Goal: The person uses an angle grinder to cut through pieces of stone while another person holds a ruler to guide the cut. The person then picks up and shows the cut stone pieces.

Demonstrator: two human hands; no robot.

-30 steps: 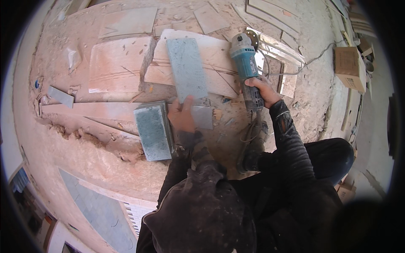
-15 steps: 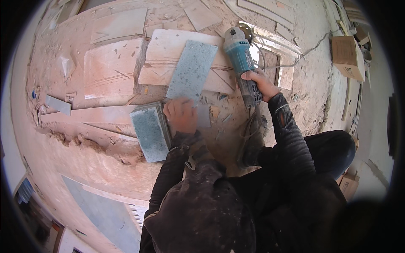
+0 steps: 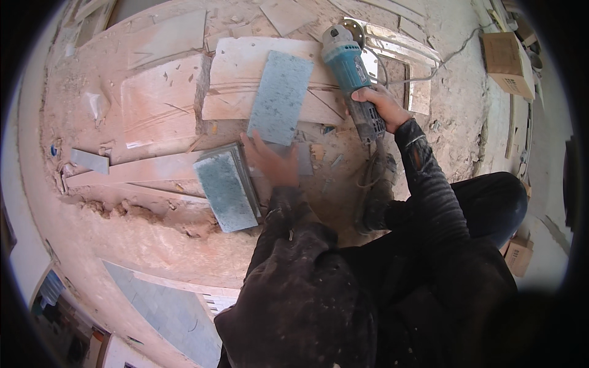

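Observation:
My right hand (image 3: 377, 105) grips a teal and black angle grinder (image 3: 348, 69), its metal disc at the top and its body raised at a slant. My left hand (image 3: 271, 156), slightly blurred, has its fingers spread at the lower edge of a grey-green speckled tile (image 3: 279, 92), which lies across a pale board (image 3: 236, 61); whether the fingertips touch the tile I cannot tell. Left of that hand stands a stack of similar grey-green tiles (image 3: 224, 187), with a small grey piece (image 3: 304, 161) partly showing on the hand's other side.
Pale slabs (image 3: 159, 98) and offcuts (image 3: 90, 161) lie on the dusty ground, with a crumbled ledge in front. A grey cable (image 3: 451, 58) runs to the upper right. Cardboard boxes (image 3: 506, 61) stand at the right. My bent leg (image 3: 491, 208) is at the lower right.
The single tile has turned clockwise and shifted slightly right. My left hand's fingers, at that tile's edge a second ago, are now spread apart. The grinder sits somewhat higher in view.

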